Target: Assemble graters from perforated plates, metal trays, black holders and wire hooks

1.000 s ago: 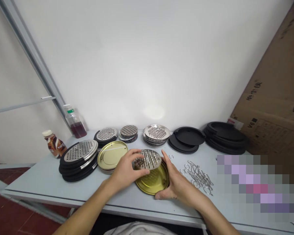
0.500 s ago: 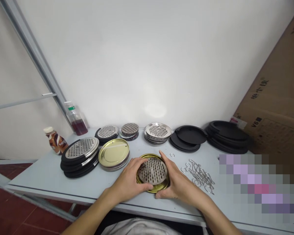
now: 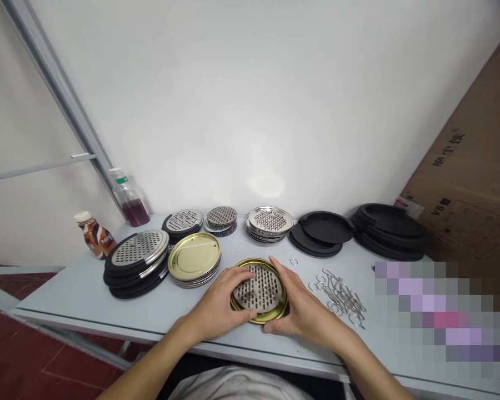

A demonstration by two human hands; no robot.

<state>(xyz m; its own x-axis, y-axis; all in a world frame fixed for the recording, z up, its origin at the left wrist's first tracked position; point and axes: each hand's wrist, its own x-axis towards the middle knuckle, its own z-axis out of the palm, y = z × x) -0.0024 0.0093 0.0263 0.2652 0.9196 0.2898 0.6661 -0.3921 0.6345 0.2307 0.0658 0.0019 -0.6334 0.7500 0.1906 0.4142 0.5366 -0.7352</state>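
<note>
At the table's front, a round perforated metal disc (image 3: 258, 289) with slotted holes lies within the rim of a shallow gold-coloured metal lid (image 3: 282, 311). From the left, my left hand (image 3: 219, 300) pinches the disc, index finger on its far side and thumb at its near edge. My right hand (image 3: 295, 300) curves around the lid's right rim, its thumb at the near side. Behind my left hand stands a stack of gold-coloured lids (image 3: 195, 256). A pile of wire rings (image 3: 341, 297) is right of my right hand, and one loose ring (image 3: 294, 261) lies behind it.
Black-rimmed grater stacks (image 3: 137, 264) stand left, beside two bottles (image 3: 94, 233). Along the wall are small perforated discs (image 3: 221, 216), silver perforated plates (image 3: 270, 220) and black round holders (image 3: 327, 228). A cardboard box (image 3: 462, 183) rises at right; a blurred-out patch covers the lower right.
The perforated disc has shifted slightly left within the gold-coloured lid, between my hands. Both hands keep nearly the same grip. The whole view has moved a little.
</note>
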